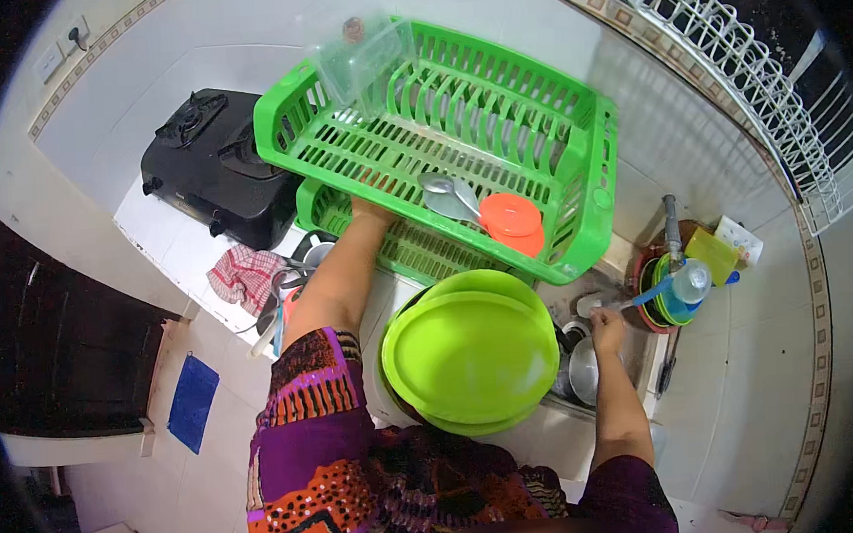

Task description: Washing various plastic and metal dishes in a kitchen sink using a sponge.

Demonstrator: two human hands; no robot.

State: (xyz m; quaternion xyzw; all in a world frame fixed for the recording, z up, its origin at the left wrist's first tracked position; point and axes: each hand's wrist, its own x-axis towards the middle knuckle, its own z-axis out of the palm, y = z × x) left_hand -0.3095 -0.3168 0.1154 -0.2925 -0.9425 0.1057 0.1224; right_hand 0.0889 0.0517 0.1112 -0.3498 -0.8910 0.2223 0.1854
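My left hand [371, 207] reaches beneath the upper tier of a green plastic dish rack [593, 256]. Its fingers are mostly hidden by the slotted tray, so what they hold cannot be told. Over the sink [634, 364], my right hand [608, 330] has its fingers closed at a small white cup-like item [591, 304]. A blue tap spout [651, 291] points toward that hand, with what looks like running water. Metal bowls [584, 370] lie in the sink. On the rack's upper tier are a metal spoon [437, 183] and an orange lidded container [513, 221].
Stacked lime-green oval trays [472, 359] stand between my arms. Left are a black gas stove [208, 166], a red checked cloth [245, 276] and utensils [273, 327]. A clear plastic bin [363, 61] sits on the rack. Stacked bowls [658, 281] stand behind the tap; a white wire rack [744, 64] hangs right.
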